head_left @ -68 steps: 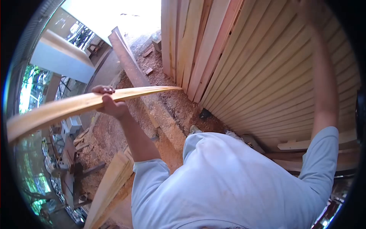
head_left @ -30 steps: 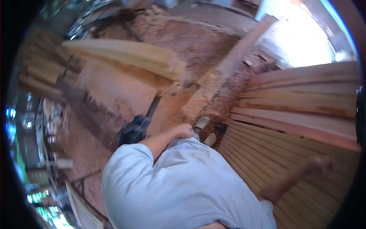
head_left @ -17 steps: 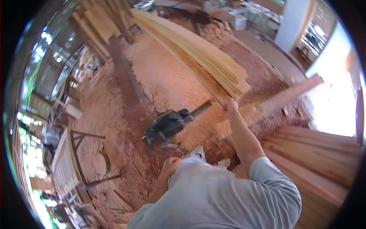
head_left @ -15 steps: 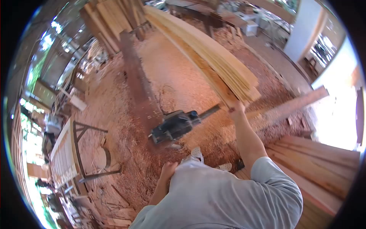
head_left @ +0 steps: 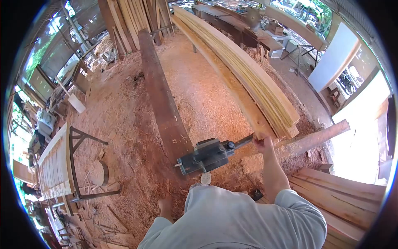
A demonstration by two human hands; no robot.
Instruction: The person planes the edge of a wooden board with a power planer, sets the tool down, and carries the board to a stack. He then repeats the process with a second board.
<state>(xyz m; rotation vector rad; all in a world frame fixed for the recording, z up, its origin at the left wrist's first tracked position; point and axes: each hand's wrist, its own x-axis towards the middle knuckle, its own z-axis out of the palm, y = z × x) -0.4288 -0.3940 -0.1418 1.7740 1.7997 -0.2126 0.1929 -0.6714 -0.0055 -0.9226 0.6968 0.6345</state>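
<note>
My right hand [head_left: 264,143] is closed around the near end of a long yellowish plank [head_left: 245,101]. This plank lies along the left side of a stack of similar boards [head_left: 271,99]. Down by my left side is my left hand [head_left: 165,203], close to my body and over the shavings; its fingers are not clear. In front of me a black electric planer [head_left: 207,156] rests at the near end of a long dark wooden beam [head_left: 161,97]. A bar or narrow board [head_left: 243,141] runs from the planer towards my right hand.
Shavings [head_left: 124,137] cover the floor. A slatted wooden panel on a metal frame [head_left: 56,166] stands at left. Thick planks [head_left: 340,191] lie at right, below a crosswise timber [head_left: 313,135]. Upright boards [head_left: 128,25] lean at the back, near a workbench [head_left: 232,23].
The view has shifted, so the planer and boards sit lower and farther right. My right hand stays on the plank's end. My left hand appears lower and farther left.
</note>
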